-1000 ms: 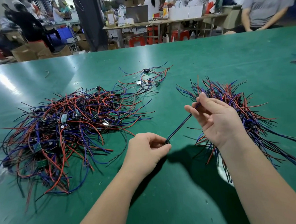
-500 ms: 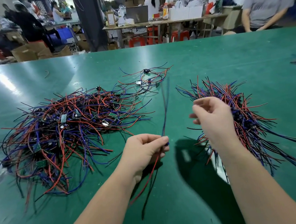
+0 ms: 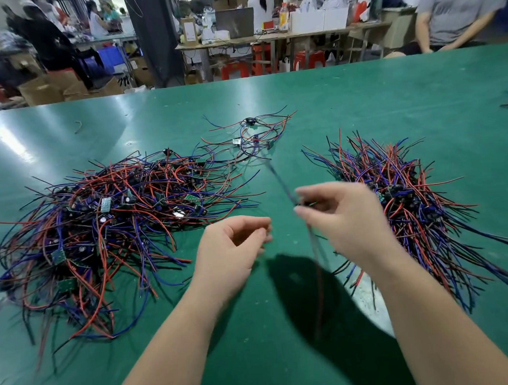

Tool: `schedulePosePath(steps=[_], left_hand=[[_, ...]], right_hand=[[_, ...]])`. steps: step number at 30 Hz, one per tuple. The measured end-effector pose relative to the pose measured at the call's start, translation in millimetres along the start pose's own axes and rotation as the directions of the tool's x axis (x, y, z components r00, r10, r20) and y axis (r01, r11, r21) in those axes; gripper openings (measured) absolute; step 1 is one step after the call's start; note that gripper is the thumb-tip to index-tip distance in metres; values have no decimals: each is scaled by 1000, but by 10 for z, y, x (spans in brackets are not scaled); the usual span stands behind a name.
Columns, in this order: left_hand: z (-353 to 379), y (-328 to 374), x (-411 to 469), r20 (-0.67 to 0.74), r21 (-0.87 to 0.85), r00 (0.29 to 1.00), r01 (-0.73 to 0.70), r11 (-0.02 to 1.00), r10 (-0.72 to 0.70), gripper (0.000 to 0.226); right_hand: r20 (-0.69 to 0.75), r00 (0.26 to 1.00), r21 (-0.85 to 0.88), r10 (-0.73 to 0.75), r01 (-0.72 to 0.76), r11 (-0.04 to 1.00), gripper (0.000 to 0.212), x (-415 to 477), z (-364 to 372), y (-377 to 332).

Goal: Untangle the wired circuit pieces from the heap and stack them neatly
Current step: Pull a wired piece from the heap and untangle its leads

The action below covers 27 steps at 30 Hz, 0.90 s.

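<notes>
Green worktop (image 3: 360, 96). Tangled heap (image 3: 115, 224) of red/blue/black wired boards sits left, the sorted stack (image 3: 402, 201) right, well apart. A small loose cluster (image 3: 255, 135) lies beyond, between them.

Right hand (image 3: 346, 216) is raised between heap and stack, finger and thumb pinching one wired piece (image 3: 280, 181). Its leads trail up and down from the pinch, motion-blurred. Left hand (image 3: 232, 250) is loosely curled beside it, nothing visible in it.

Risks, my read:
- Free leads swing and snag stack wires on set-down, dragging sorted pieces out of line.
- Thin pinch on one spot: the piece could slip or twist, landing crosswise.
- Upper lead reaches towards the cluster and could hook it.

Writing: none readable. Board labels and background boxes are too small or blurred.
</notes>
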<state>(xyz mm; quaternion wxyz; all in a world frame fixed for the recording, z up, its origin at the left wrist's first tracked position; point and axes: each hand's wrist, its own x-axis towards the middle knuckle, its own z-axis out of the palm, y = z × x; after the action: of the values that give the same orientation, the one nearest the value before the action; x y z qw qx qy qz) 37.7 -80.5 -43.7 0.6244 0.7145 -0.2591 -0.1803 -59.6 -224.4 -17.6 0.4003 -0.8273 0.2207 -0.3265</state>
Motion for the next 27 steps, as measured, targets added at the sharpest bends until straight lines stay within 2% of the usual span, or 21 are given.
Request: schedulePosePath(steps=[1, 2, 3, 4, 6, 7, 9, 10, 12, 14, 16, 17, 19, 21, 23, 24, 25, 27], left_hand=[[-57, -13, 24, -84, 247, 989, -99, 964, 123, 20], [-118, -17, 43, -144, 445, 960, -153, 883, 239, 19], [-181, -29, 72, -182, 566, 932, -161, 808, 313, 21], [-236, -56, 111, -202, 634, 925, -127, 763, 322, 25], [-308, -133, 168, -222, 745, 953, 28, 667, 207, 38], [-327, -167, 179, -215, 805, 968, 102, 584, 127, 45], [-327, -229, 184, -176, 874, 984, 155, 460, 3, 52], [-321, -257, 178, -165, 879, 986, 150, 453, -8, 50], [-312, -276, 170, -151, 871, 987, 109, 479, 51, 43], [-305, -269, 180, -140, 877, 985, 75, 475, 103, 37], [-318, -259, 197, -136, 882, 985, 71, 465, 108, 34], [-328, -246, 198, -146, 866, 984, 80, 493, 98, 31], [-355, -227, 198, -185, 776, 979, 94, 624, 83, 25], [-339, -192, 198, -229, 590, 972, 99, 801, 49, 19], [-280, -123, 184, -232, 300, 973, 55, 952, 17, 17], [-249, -77, 164, -216, 171, 976, 4, 985, 33, 18], [-222, -30, 139, -187, 84, 980, -57, 995, 72, 21], [-190, 46, 81, -76, 2, 983, -170, 985, 170, 22]], right_hand=[[-118, 993, -46, 4, -10, 999, 19, 34, -89, 31], [-236, 972, -130, -8, -23, 991, 16, 70, -198, 67], [-344, 939, -207, -25, -50, 977, 12, 103, -319, 112], [-436, 899, -252, -32, -88, 964, 9, 129, -438, 159], [-550, 835, -262, -13, -158, 952, 11, 162, -621, 245], [-568, 823, -264, 8, -191, 946, 14, 175, -673, 284], [-519, 853, -332, 53, -258, 907, 20, 195, -699, 355], [-466, 881, -387, 76, -281, 878, 23, 196, -682, 382], [-390, 912, -444, 125, -305, 843, 27, 189, -625, 397], [-394, 910, -426, 131, -307, 851, 29, 170, -574, 371], [-430, 901, -420, 47, -246, 873, 28, 150, -517, 308], [-443, 897, -409, -13, -189, 893, 26, 137, -474, 259], [-421, 900, -360, -116, -49, 932, 21, 94, -336, 147], [-297, 946, -237, -130, 59, 970, 19, 36, -152, 48], [-91, 996, -33, -8, 5, 999, 21, -25, 44, -35], [6, 997, 72, 73, -73, 995, 23, -51, 129, -62], [83, 984, 180, 157, -169, 969, 21, -66, 197, -76], [206, 933, 384, 296, -355, 853, 15, -79, 276, -98]])
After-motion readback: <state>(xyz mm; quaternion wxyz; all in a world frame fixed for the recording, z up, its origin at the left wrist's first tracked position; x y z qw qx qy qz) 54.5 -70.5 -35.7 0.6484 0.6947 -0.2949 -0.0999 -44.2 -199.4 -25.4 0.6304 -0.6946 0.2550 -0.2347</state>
